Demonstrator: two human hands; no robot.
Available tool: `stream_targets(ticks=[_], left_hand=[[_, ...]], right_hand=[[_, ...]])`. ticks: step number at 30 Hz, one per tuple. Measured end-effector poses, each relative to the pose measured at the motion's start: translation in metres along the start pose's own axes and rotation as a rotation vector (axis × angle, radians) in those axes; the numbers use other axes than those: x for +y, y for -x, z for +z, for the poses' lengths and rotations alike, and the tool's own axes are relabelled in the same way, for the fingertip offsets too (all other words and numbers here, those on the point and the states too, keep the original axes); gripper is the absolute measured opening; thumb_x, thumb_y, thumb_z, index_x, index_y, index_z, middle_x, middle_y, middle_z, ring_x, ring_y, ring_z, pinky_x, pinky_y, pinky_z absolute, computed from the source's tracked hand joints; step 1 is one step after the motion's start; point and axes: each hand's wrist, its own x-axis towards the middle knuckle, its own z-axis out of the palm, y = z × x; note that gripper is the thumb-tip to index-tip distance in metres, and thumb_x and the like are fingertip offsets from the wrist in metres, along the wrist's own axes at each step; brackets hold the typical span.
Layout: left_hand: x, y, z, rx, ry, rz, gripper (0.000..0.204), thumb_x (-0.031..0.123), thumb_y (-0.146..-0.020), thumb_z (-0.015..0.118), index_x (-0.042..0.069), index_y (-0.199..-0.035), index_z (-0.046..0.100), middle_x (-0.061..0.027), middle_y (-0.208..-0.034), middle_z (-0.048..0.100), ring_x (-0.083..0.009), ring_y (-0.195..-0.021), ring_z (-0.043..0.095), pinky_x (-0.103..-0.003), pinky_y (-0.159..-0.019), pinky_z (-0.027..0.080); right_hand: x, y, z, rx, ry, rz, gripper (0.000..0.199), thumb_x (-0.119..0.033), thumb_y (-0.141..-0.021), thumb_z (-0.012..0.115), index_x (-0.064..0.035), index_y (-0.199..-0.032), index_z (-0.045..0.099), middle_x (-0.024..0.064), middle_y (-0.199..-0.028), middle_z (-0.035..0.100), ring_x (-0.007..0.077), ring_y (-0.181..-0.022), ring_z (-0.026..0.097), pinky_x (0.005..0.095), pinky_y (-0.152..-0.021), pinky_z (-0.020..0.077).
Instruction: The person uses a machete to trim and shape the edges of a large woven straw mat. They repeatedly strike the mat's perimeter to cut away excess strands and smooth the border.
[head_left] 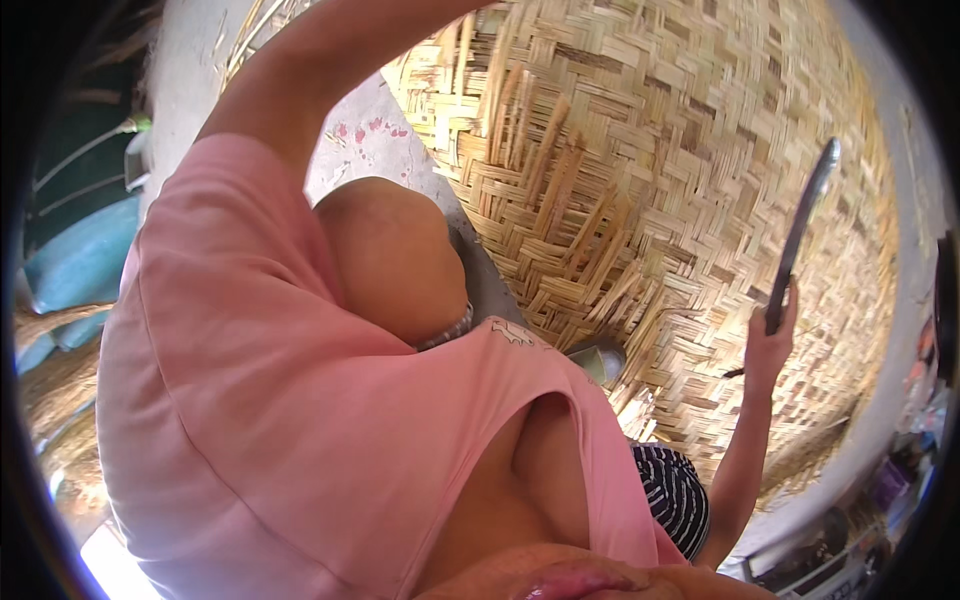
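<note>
My right hand is closed round the handle of a long narrow knife at the right. Its dark blade points up and away over a woven mat and catches light at the tip. A short dark end sticks out behind the hand. The mat is made of pale yellow, flat split strips in a diagonal weave. Loose strip ends stick up along its near left part. My left arm reaches out past the top edge, and its hand is out of the picture.
Grey concrete floor with reddish spots borders the mat on the left, beside my bent knee. Blue containers or bags lie at the far left. Assorted goods stand at the lower right, partly in shadow.
</note>
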Motion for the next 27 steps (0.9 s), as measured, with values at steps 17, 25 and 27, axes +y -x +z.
stream_targets(ticks=[17, 25, 27], left_hand=[[-0.053, 0.254, 0.065, 0.054, 0.579, -0.862, 0.033, 0.023, -0.080, 0.075, 0.007, -0.108, 0.067, -0.0080, -0.089, 0.071, -0.0199, -0.074, 0.068, -0.032, -0.065, 0.054], [-0.036, 0.250, 0.075, 0.250, 0.633, -0.971, 0.035, 0.032, -0.078, 0.075, 0.006, -0.098, 0.064, -0.0118, -0.092, 0.071, -0.0306, -0.082, 0.067, -0.039, -0.078, 0.053], [-0.046, 0.251, 0.076, 0.403, 1.005, -1.112, 0.037, 0.033, -0.079, 0.075, 0.005, -0.100, 0.064, -0.0114, -0.092, 0.071, -0.0299, -0.082, 0.068, -0.038, -0.078, 0.053]], right_hand=[[-0.251, 0.042, 0.230, -0.820, -0.284, -0.248, 0.059, -0.021, -0.086, 0.058, -0.0143, -0.143, 0.044, 0.0113, -0.102, 0.061, 0.0166, -0.088, 0.059, 0.0328, -0.079, 0.0480], [-0.234, 0.030, 0.289, -0.689, -0.298, -0.112, 0.060, -0.022, -0.085, 0.058, -0.0101, -0.143, 0.045, 0.0126, -0.102, 0.068, 0.0194, -0.087, 0.064, 0.0289, -0.084, 0.0484], [-0.221, 0.022, 0.298, -0.633, -0.333, -0.098, 0.059, -0.022, -0.085, 0.058, -0.0089, -0.142, 0.046, 0.0121, -0.103, 0.069, 0.0181, -0.088, 0.064, 0.0284, -0.084, 0.0484]])
